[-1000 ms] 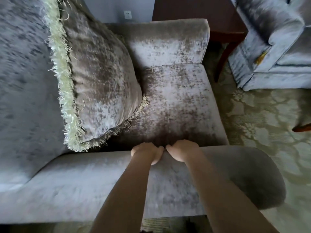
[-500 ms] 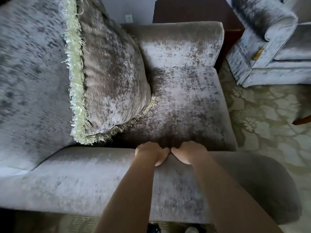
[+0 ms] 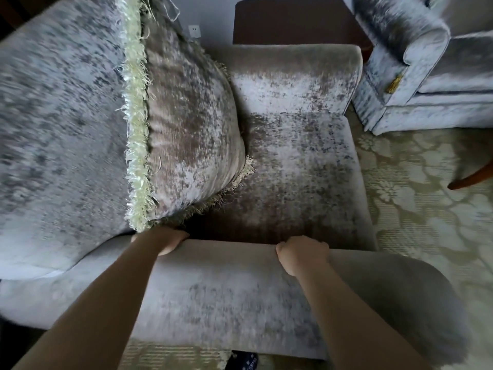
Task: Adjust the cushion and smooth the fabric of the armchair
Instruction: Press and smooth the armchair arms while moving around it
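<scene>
The fingers of both hands curl over the inner edge of the near armrest [image 3: 226, 287] of the armchair [image 3: 298, 161] and are hidden behind it, so whether they pinch fabric or only press on it cannot be told. The left hand [image 3: 162, 240] rests on the armrest at the end nearest the backrest [image 3: 53, 124], just below the lower corner of the cushion [image 3: 186, 129]. The right hand [image 3: 301, 253] rests on the same armrest, well apart from the left hand, toward the front of the seat. The cushion stands on edge, leaning against the backrest, with its pale fringe [image 3: 136, 145] along the backrest side. Beyond the far armrest [image 3: 290, 70] stands a dark wooden surface [image 3: 290, 20]. A second armchair [image 3: 426, 70] stands to the right of it on the patterned carpet [image 3: 426, 198].
</scene>
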{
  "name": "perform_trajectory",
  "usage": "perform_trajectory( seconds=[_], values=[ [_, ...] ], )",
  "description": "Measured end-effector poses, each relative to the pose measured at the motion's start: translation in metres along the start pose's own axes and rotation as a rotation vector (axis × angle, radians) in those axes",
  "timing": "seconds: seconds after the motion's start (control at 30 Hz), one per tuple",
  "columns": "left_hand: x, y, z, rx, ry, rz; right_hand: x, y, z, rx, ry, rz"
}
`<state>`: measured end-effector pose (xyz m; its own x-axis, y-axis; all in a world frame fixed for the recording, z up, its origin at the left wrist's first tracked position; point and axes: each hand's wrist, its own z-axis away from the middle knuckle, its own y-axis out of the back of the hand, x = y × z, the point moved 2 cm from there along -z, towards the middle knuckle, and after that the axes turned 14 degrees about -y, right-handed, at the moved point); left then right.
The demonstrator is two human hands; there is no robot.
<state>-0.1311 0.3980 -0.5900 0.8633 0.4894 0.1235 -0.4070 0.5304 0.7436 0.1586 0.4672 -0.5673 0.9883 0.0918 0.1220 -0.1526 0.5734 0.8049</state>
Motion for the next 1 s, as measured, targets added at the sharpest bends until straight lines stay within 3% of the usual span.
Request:
perform_trajectory(
  seconds=[0.07,0.23,0.33,0.43,0.6,0.83,1.0],
  values=[
    [-0.005,0.003,-0.003,-0.058,0.007,0.0,-0.022,0.005,0.009,-0.029,0.018,-0.02],
    [-0.024,0.009,-0.003,-0.023,0.004,0.006,-0.118,0.003,0.051,-0.027,0.348,-0.167],
    [-0.043,0.011,0.0,0.068,-0.071,-0.035,-0.173,-0.002,0.064,0.009,0.396,-0.196],
    [-0.045,0.006,0.001,0.144,-0.171,-0.001,-0.207,-0.007,0.06,-0.067,0.352,-0.239],
    [-0.045,0.006,0.007,0.239,-0.211,-0.023,-0.218,-0.011,0.04,-0.093,0.21,-0.213],
    [-0.044,-0.001,0.023,0.221,-0.08,-0.07,-0.212,-0.015,0.039,0.042,0.287,-0.158],
    [-0.036,-0.008,0.039,0.253,-0.08,-0.119,-0.203,-0.019,0.041,0.016,0.333,-0.098]
  ],
)
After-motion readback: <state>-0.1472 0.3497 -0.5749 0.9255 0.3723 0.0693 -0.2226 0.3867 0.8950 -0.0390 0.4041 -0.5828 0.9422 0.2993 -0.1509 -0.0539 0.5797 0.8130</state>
